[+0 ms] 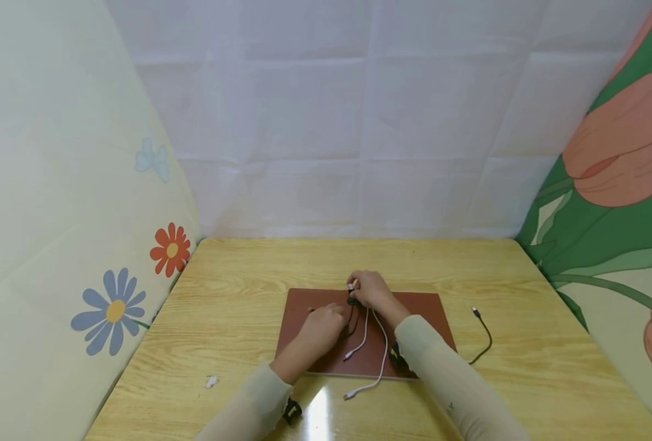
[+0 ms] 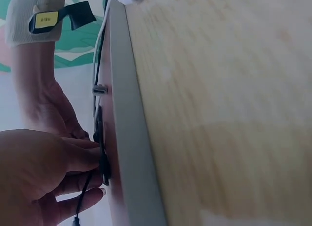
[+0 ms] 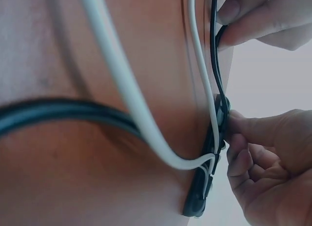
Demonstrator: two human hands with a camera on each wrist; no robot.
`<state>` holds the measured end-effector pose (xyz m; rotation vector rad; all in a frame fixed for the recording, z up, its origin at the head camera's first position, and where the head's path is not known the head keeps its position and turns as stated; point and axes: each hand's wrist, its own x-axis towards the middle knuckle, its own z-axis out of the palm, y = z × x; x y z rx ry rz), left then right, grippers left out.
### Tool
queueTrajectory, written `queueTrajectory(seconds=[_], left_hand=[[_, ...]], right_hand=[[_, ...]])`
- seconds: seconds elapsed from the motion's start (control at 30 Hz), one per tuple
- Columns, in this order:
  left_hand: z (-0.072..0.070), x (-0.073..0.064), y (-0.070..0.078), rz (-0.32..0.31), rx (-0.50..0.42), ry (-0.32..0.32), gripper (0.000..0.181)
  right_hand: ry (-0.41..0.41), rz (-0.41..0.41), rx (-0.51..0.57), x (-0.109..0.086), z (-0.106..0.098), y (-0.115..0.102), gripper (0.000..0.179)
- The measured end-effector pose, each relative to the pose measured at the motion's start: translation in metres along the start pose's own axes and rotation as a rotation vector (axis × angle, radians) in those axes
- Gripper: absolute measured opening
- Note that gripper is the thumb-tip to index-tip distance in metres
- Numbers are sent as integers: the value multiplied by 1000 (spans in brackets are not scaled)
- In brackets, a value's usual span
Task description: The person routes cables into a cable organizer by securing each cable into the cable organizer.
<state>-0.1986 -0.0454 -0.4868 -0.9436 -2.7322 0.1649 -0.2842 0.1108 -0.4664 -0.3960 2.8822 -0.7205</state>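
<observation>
A black cable clip strip lies on the brown board, with white cables and black cable seated along it. My right hand is at the strip's far end, thumb and finger pinching it where the black cable passes through. Nearer to me and to the left, my left hand pinches a black cable between thumb and finger. One cable end hangs below the left fingers in the left wrist view. Fingers partly hide the strip in the head view.
Two white cable ends trail toward the board's front edge. A black cable extends right of the board onto the wooden table. A small white scrap lies on the left. Cloth walls enclose the table.
</observation>
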Motion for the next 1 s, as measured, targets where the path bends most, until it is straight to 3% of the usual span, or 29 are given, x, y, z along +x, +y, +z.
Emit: queueTrajectory(seconds=[0.27, 0.47, 0.7, 0.87, 1.0], left_hand=[[3, -8, -4, -15, -55, -18, 17], [3, -10, -3, -20, -103, -1, 21], [2, -12, -5, -46, -159, 5, 15], [-3, -18, -20, -115, -269, 29, 15], [-12, -23, -45, -199, -356, 37, 29]], right_hand=[[-22, -12, -49, -3, -1, -2, 25], [-21, 3, -25, -5, -1, -2, 32], [95, -2, 39, -10, -4, 1, 29], [207, 2, 100, -19, -20, 10, 26], [214, 17, 137, -32, -38, 25, 36]])
